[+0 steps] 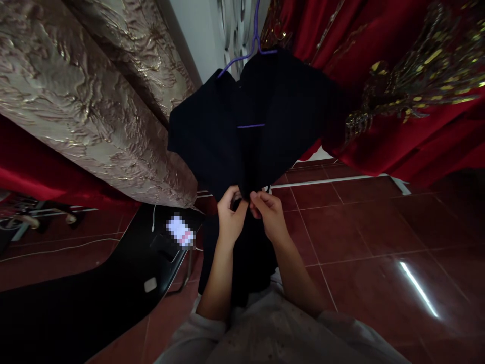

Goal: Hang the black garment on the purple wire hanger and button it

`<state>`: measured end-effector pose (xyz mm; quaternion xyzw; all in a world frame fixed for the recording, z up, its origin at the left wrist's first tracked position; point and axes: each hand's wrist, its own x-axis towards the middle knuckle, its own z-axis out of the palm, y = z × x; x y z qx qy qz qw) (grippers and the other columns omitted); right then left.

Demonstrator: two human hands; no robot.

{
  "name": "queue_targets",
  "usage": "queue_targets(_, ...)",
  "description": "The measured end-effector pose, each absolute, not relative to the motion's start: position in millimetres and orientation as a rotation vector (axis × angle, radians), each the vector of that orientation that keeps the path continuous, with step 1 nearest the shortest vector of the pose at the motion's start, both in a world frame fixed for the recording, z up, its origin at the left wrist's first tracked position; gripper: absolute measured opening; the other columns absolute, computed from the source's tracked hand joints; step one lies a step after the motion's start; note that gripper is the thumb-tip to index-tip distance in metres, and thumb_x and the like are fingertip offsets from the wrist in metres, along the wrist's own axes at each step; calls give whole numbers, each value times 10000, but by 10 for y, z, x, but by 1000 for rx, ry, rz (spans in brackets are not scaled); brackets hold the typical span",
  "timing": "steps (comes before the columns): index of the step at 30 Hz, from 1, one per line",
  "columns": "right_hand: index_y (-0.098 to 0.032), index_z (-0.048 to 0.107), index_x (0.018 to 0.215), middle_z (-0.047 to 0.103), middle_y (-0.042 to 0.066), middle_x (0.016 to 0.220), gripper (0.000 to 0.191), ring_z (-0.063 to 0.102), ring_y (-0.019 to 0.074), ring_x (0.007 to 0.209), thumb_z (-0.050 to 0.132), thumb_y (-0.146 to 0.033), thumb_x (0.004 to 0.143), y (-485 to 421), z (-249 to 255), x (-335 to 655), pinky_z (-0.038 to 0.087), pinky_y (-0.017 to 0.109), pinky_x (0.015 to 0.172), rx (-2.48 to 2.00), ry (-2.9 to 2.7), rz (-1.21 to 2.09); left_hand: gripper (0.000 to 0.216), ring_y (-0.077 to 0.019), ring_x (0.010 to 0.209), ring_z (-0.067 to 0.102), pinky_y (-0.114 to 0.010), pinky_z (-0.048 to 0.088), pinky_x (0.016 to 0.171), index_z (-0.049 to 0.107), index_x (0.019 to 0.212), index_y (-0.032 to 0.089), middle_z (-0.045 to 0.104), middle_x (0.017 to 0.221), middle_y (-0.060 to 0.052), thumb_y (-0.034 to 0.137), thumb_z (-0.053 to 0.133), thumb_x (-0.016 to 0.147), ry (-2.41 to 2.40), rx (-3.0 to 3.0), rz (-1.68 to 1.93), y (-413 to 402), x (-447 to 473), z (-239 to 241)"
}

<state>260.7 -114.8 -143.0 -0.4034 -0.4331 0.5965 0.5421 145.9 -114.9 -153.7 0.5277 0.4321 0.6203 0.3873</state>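
A dark navy, short-sleeved garment point(204, 126) hangs in front of me on a purple hanger point(256, 45). Its front edges part at the chest, where the hanger's lower bar shows. Lower down, my left hand point(231, 212) pinches the left front edge near the middle. Close beside it, my right hand point(267, 208) has thumb and forefinger pressed together on the other front edge. The fingertips of both hands almost meet. Whether a button or other fastener lies between them is too dark to make out.
Shiny beige embossed cloth point(94, 101) hangs at the left, and red fabric with gold sequins point(401, 86) at the right. On a black table point(94, 288) lie a lit phone point(181, 231) and a small white square point(150, 284). A white rail point(341, 179) runs low above the red tiled floor point(364, 227).
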Motion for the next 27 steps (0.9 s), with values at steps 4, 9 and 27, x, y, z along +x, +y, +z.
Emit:
queue_targets(4,-174,647,726,521,-29,519,362,454,76,481,618,-467,937,-1173,-1327,2634,331,211,497,-964,-1099,1420,176,-187,970,696,-330,570,904,689,1101,194,714,1023,-61,180,635,935,1134,1476,1564,-1145,1395,-1533)
queue_targets(9,-169,683,732,539,-26,500,309,435,68,444,613,-408,914,-1120,-1220,2668,314,207,467,-957,-1194,1480,58,-164,839,685,-291,554,802,691,964,180,708,886,-35,213,645,950,1178,1612,1524,-1141,1309,-1551)
queue_targets(27,-160,596,656,519,-38,504,331,469,41,404,474,-109,960,-82,89,2913,232,172,426,-812,-1347,930,14,-170,757,661,-295,508,729,655,913,194,691,832,-28,185,644,915,1174,1989,1063,-716,1281,-1508)
